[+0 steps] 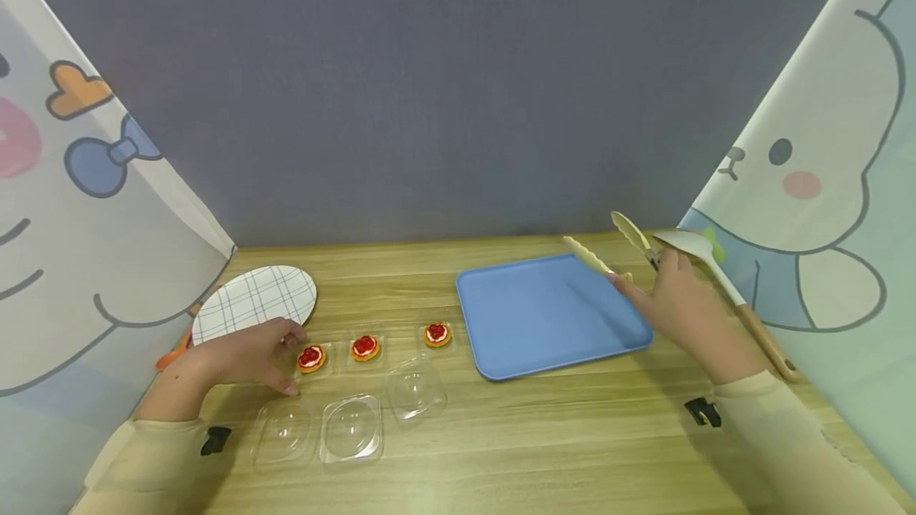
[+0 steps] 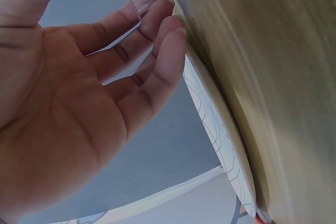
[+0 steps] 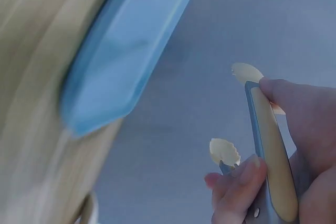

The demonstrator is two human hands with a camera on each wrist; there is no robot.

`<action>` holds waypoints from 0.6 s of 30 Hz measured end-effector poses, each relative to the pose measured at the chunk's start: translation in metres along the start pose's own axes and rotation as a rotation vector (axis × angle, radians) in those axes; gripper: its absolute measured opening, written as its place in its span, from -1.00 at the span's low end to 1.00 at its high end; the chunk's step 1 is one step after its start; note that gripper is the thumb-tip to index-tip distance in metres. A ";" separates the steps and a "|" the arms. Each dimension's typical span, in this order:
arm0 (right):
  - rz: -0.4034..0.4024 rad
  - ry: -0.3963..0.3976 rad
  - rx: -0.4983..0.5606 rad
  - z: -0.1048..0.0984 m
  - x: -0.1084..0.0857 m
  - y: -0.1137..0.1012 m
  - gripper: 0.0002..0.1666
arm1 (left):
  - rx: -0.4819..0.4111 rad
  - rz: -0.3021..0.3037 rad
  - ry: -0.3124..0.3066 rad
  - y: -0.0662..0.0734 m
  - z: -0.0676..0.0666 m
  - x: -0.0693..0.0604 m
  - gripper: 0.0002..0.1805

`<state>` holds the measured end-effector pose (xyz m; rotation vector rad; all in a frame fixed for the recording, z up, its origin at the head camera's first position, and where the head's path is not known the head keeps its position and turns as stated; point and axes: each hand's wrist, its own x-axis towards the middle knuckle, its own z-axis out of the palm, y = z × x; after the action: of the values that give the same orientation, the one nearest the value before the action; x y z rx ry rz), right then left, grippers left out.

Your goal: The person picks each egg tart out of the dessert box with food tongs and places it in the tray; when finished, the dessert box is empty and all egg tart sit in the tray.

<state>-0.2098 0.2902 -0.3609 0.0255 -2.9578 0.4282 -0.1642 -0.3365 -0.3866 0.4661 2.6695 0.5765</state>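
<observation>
Head view: the left hand [image 1: 246, 348] reaches to a tart [image 1: 311, 358] in a clear box [image 1: 328, 351] just to its right, thumb and bent fingers about the near end. In the left wrist view the fingertips meet the box's edge; whether they grip it, I cannot tell. Two more boxed tarts [image 1: 365, 347] [image 1: 437, 333] lie farther right, between the hands. Nearer the person than the left hand are three clear lids [image 1: 351, 427]; just beyond it lies a checked plate [image 1: 261, 300]. The right hand [image 1: 680, 304] grips tongs [image 1: 590, 256], their arms spread, tips pointing ahead. Left of this hand lies a blue tray [image 1: 551, 312]; to its right, a ladle [image 1: 766, 332] leans along the side wall [image 1: 801, 141].
</observation>
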 end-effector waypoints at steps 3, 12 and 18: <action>-0.035 -0.017 -0.009 0.000 -0.004 -0.018 0.27 | -0.021 -0.009 -0.003 0.001 0.000 -0.001 -0.06; -0.150 -0.029 -0.030 0.004 -0.015 -0.071 0.08 | -0.033 -0.020 -0.002 -0.001 0.000 -0.001 -0.06; -0.240 -0.015 -0.023 0.009 -0.020 -0.105 -0.08 | -0.032 -0.003 0.007 -0.003 0.002 -0.001 -0.08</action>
<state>-0.1874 0.1865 -0.3430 0.3775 -2.9238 0.3613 -0.1633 -0.3391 -0.3892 0.4516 2.6636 0.6202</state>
